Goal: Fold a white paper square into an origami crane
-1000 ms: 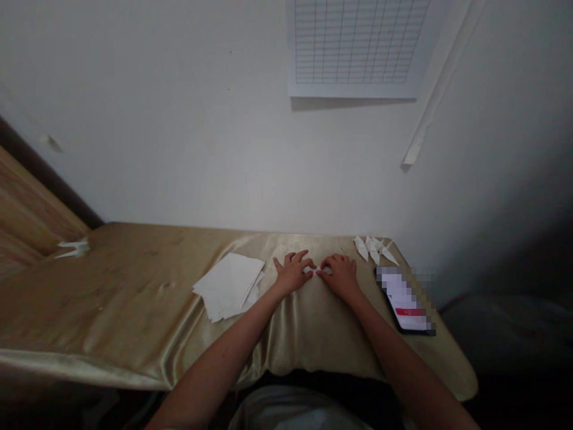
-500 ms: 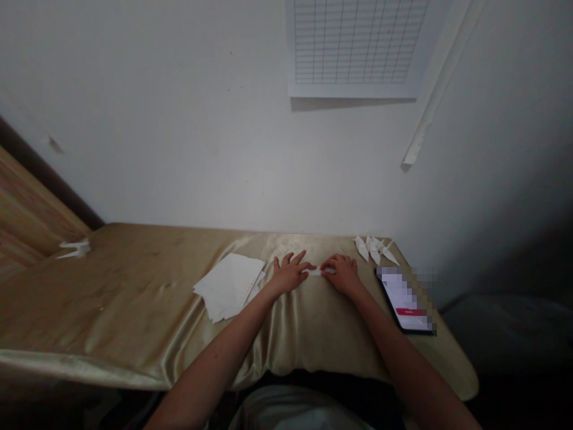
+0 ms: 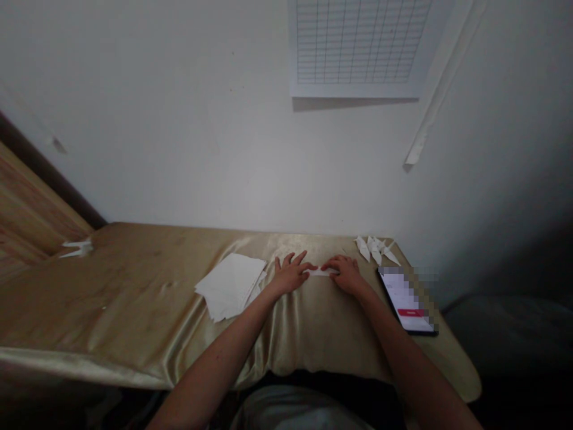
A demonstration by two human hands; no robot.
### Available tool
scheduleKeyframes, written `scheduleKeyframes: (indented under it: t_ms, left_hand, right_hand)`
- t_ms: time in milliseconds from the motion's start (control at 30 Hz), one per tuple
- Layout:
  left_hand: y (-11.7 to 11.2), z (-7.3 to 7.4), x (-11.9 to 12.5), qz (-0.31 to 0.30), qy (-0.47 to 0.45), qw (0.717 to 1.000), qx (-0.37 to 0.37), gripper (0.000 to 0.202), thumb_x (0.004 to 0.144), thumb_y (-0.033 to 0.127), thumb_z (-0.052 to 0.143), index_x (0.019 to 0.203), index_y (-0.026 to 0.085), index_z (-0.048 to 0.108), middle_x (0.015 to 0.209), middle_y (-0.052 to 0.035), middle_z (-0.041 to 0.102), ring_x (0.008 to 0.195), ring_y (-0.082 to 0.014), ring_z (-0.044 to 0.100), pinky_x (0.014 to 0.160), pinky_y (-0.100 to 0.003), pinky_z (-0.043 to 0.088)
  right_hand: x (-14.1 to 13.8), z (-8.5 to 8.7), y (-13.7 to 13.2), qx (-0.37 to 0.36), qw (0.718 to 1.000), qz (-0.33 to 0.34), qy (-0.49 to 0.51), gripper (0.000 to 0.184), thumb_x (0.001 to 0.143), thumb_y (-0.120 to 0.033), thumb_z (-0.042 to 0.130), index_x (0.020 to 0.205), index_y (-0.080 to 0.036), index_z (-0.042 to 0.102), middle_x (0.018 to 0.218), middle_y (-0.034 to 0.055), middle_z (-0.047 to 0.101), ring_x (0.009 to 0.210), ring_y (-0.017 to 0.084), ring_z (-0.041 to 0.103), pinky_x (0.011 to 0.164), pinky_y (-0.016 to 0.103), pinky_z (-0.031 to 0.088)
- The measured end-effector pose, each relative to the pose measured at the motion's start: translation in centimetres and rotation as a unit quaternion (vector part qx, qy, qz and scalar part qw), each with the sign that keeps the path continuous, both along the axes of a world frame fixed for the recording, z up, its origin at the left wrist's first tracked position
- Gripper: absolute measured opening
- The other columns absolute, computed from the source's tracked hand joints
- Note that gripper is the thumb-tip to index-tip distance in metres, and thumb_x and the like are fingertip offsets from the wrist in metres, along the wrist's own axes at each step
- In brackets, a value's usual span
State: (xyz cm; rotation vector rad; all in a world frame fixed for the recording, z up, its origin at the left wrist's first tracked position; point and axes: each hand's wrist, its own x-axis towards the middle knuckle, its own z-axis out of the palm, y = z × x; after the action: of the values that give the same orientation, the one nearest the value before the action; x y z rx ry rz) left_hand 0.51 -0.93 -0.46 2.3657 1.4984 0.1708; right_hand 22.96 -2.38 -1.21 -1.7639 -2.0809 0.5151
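Nearest, satin cloth (image 3: 326, 346) is rucking by the L forearm (image 3: 237, 337); a snag there could be pulling the work askew. Phone (image 3: 394, 292) is lying to R; a swinging R forearm (image 3: 389, 334) could be knocking it. Loose paper stack (image 3: 230, 286) is sitting just L of the L hand (image 3: 293, 273), easily scattered if brushed. L hand and R hand (image 3: 344, 275) are resting slightly apart, touching opp. ends of a paper strip (image 3: 320, 273) b/w them; pinching or just pressing, can't tell. Uneven pressure on soft cloth could be skewing creases. Farther, folded pieces (image 3: 376, 251) are lying near the wall (image 3: 268, 149), crushable if bumped.
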Motion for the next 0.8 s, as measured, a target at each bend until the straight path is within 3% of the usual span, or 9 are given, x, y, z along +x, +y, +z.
scheduleKeyframes:
  t_ms: [200,333,500,800]
  left_hand:
    - [-0.4,-0.3,0.6,0.033,-0.019,0.999,0.023,0.035,0.098,0.037,0.056,0.129,0.049,0.066,0.167,0.0016,0.035,0.155,-0.0400,0.024,0.114,-0.082,0.008]
    - [-0.6,-0.6,1.5,0.066,-0.052,0.995,0.060,0.025,0.095,0.047,0.062,0.117,0.044,0.074,0.161,-0.0003,0.045,0.152,-0.0405,0.029,0.113,-0.082,0.009]
    - [-0.7,-1.2,2.1,0.079,-0.075,0.989,0.096,0.022,0.092,0.048,0.069,0.111,0.040,0.076,0.156,-0.0045,0.051,0.147,-0.0394,0.035,0.111,-0.084,0.008]
    - [-0.5,-0.3,1.8,0.077,-0.054,0.994,0.061,0.023,0.091,0.041,0.071,0.114,0.043,0.075,0.157,-0.0029,0.049,0.149,-0.0384,0.032,0.111,-0.084,0.011]
  right_hand:
    - [0.6,-0.7,-0.1,0.030,0.999,0.013,0.022,0.043,0.080,-0.008,0.058,0.107,-0.034,0.079,0.120,0.0027,0.068,0.122,0.023,0.056,0.114,0.047,0.027]
    - [-0.1,-1.0,-0.1,0.052,0.998,-0.010,0.024,0.020,0.087,-0.028,0.065,0.101,-0.031,0.079,0.114,0.0044,0.068,0.120,0.026,0.056,0.113,0.050,0.027]
    - [-1.4,-1.1,-0.3,0.076,0.996,-0.048,-0.014,0.021,0.087,-0.044,0.071,0.099,-0.029,0.076,0.115,0.0067,0.066,0.124,0.031,0.051,0.115,0.058,0.021]
    - [-1.2,-0.9,-0.2,0.054,0.997,-0.050,-0.016,0.020,0.085,-0.039,0.073,0.102,-0.030,0.075,0.117,0.0050,0.066,0.125,0.030,0.051,0.113,0.054,0.025]
